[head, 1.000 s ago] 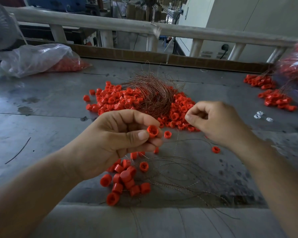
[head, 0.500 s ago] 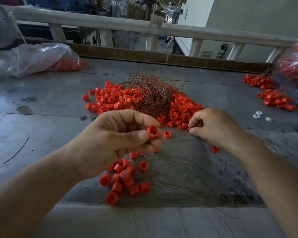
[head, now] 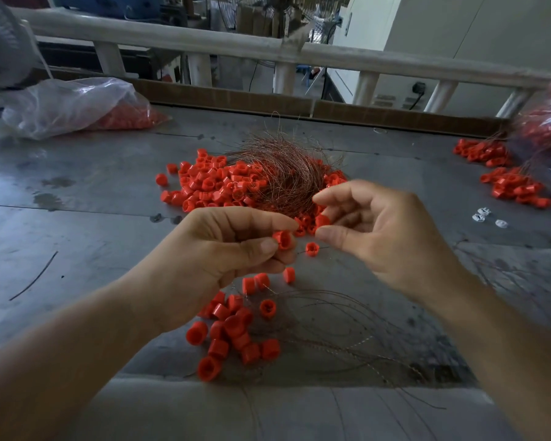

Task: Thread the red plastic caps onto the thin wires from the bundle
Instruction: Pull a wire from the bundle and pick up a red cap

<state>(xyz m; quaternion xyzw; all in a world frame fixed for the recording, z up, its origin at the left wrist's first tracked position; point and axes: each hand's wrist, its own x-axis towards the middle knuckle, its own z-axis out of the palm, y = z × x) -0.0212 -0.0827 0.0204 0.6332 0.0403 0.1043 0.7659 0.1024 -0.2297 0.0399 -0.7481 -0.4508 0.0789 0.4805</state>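
Note:
My left hand [head: 217, 262] pinches a red cap [head: 282, 239] between thumb and forefinger, and a thin wire runs right from it through another red cap [head: 311, 248] hanging free. My right hand [head: 379, 230] holds a second red cap [head: 322, 221] between thumb and fingers, close to the right of the left hand's cap. Behind both hands a tangled bundle of thin copper wires [head: 283, 176] lies on a pile of loose red caps [head: 210, 186]. Below my left hand lie capped wires [head: 233, 335] with their strands fanning right.
A grey metal table [head: 77, 237] carries everything. A clear plastic bag of red caps [head: 77, 106] lies at the back left. More red caps on wires [head: 509, 186] sit at the far right, beside small white parts [head: 484, 216]. A white railing [head: 331, 58] runs behind.
My right hand has lifted from the cap pile with a red cap in its fingers and come toward the left hand. The left hand has stayed where it was.

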